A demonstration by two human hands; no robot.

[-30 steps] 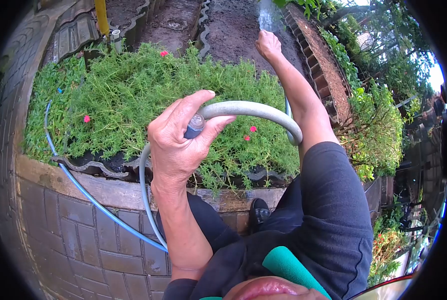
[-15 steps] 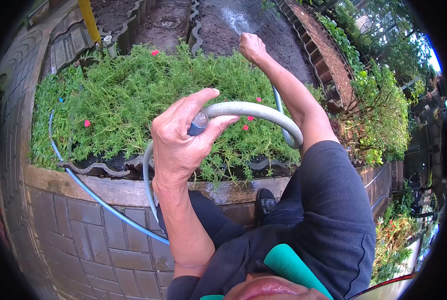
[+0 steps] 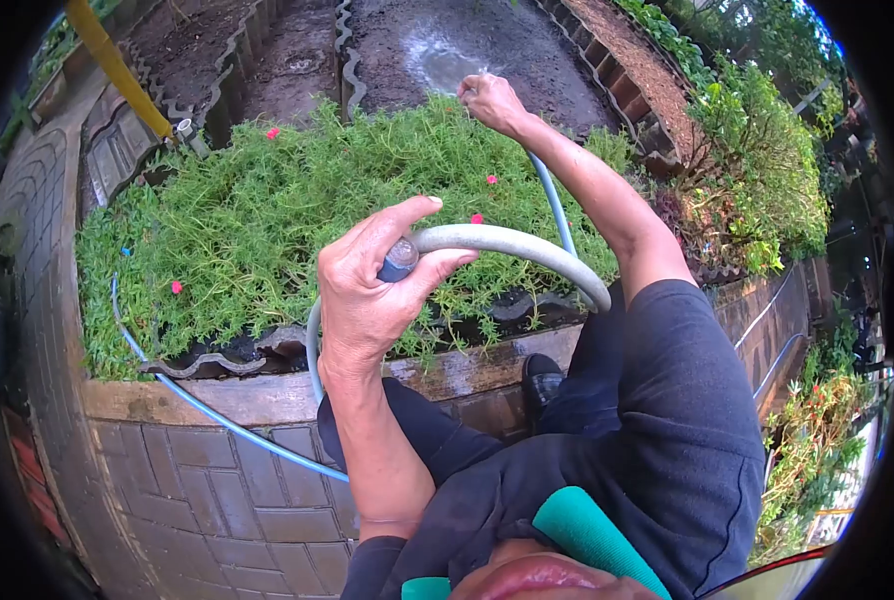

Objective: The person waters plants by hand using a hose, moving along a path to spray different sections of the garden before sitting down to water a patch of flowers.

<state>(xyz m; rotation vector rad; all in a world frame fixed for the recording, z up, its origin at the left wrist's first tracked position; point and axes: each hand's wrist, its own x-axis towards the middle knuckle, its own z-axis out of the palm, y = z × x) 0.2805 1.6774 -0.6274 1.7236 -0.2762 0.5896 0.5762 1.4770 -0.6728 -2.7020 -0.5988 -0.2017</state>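
A grey-blue garden hose (image 3: 512, 240) loops through my left hand (image 3: 367, 285), whose fingers and thumb are curled round it. The same hand also grips a dark blue cylinder with a worn, rounded end (image 3: 400, 260); its other end is hidden in the palm. My right hand (image 3: 492, 103) reaches out over the far edge of the plants, closed around the hose near its end. The hose tip itself is hidden by the fingers. Just beyond, water (image 3: 447, 65) splashes onto dark soil (image 3: 557, 75) and pools there.
Low green plants (image 3: 267, 230) with red flowers fill the near bed, behind a concrete kerb (image 3: 227, 397). More hose (image 3: 237, 428) crosses the wet paving (image 3: 217, 490). Wavy tile edging (image 3: 350, 70) divides the soil beds. A yellow post (image 3: 117, 65) stands left; a bush (image 3: 757, 150) grows right.
The view has shifted and turned slightly. My right hand has bent a little at the wrist, and the splash on the soil is wider. My left hand keeps its grip.
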